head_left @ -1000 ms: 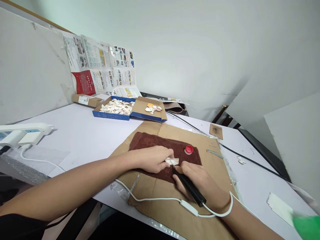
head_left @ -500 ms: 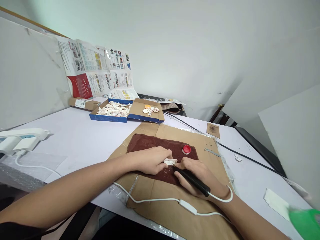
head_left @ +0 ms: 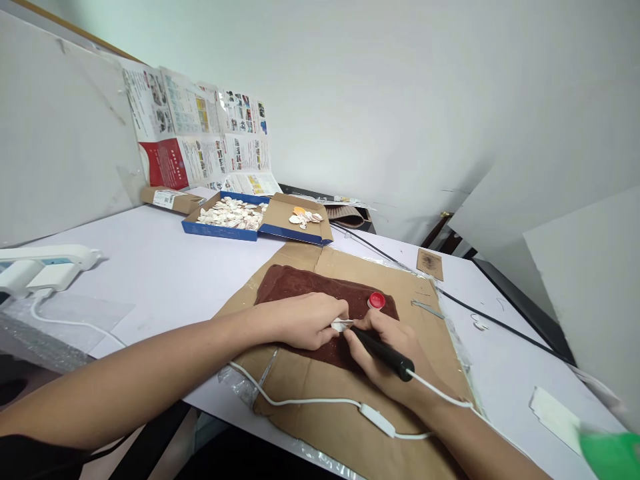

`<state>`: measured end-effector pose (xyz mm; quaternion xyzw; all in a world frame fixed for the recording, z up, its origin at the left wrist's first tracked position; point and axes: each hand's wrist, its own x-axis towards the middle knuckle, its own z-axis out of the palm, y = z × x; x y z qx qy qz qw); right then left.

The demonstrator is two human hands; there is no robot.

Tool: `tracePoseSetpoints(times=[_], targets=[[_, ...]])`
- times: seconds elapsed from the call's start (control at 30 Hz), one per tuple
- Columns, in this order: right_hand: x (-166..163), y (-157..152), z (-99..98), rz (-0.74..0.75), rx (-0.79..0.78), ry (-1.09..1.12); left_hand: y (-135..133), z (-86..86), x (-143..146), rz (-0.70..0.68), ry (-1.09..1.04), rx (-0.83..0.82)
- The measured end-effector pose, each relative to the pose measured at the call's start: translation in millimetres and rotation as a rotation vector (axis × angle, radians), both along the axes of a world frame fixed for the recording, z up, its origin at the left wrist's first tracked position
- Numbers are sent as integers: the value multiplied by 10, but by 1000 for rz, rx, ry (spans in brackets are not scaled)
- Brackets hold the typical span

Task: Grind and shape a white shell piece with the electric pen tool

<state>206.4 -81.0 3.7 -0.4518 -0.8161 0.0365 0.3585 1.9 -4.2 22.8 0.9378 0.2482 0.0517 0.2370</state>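
Observation:
My left hand (head_left: 315, 320) is closed, its thumb and fingers pinching a small white shell-like piece (head_left: 340, 325) above a dark brown cloth (head_left: 295, 283). In my right hand (head_left: 387, 340) is a black-handled electric pen tool (head_left: 383, 353) with a white cord, pointing up and left. The tool's tip meets or nearly meets the white piece; fingers hide the exact contact. Just beyond my right fingers, a small round container with a red inside (head_left: 376, 301) sits on the cloth.
Brown cardboard (head_left: 300, 380) lies under the cloth. Tweezers (head_left: 427, 309) rest at its right. An open blue box (head_left: 220, 230) holds many white pieces; its lid (head_left: 280, 217) carries several more. A cord switch (head_left: 377, 420) lies in front, a power strip (head_left: 60, 255) at left.
The white piece has turned and now shows narrower between my fingers. My right hand and the tool have shifted slightly, the handle's rear end rising. The view has also moved a little.

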Motion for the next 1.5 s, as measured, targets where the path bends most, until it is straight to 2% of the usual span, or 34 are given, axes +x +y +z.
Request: tracePoseSetpoints(times=[0.17,0.4,0.7,0.9,1.23,1.33,1.5], targets=[[-51,-40,-75,56,151,-148,-5,13,-9,-2,7,-5],[-48,-112,-79,158,156,-323,-2,3,-3,1,4,1],[7,-127,-12,194,168,-309,17,-18,-6,5,13,-10],[129,-64,-59,262,156,-280,41,-46,-12,-14,1,-5],[236,38,-10,333,121,-201,20,-7,-9,5,33,-6],[262,62,7,305,52,-153,16,-4,-7,12,31,-16],[261,66,14,157,-68,-14,11,5,-3,22,18,-31]])
